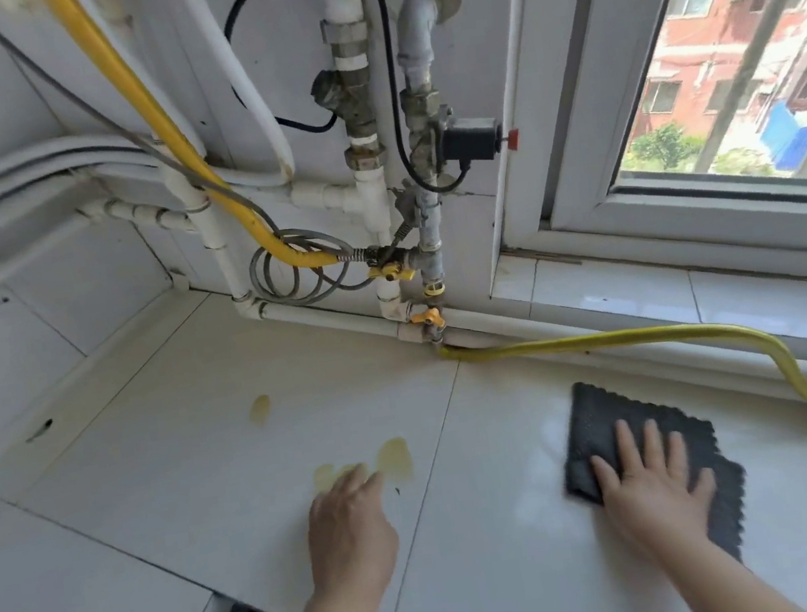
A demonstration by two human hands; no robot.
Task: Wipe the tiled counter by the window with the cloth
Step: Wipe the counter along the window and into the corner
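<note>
Head view looks down on your two bare hands over the glossy white tiled counter [216,467] beside the white-framed window [686,193]. Your right hand [657,488] lies palm-down with fingers spread flat on the dark grey, scallop-edged microfibre cloth [610,427], pressing it against the tile rather than gripping it; the cloth sits on the right part of the counter, near the yellow flexible hose [603,341] that runs along the wall under the sill. Your left hand [350,531] holds nothing: its fingers are loosely extended and close together, the fingertips [363,477] at the edge of the yellowish stains [394,455] on the middle tile, though you cannot tell whether they touch the surface. Another yellowish stain [260,409] lies farther back toward the white pipes [330,316].
</note>
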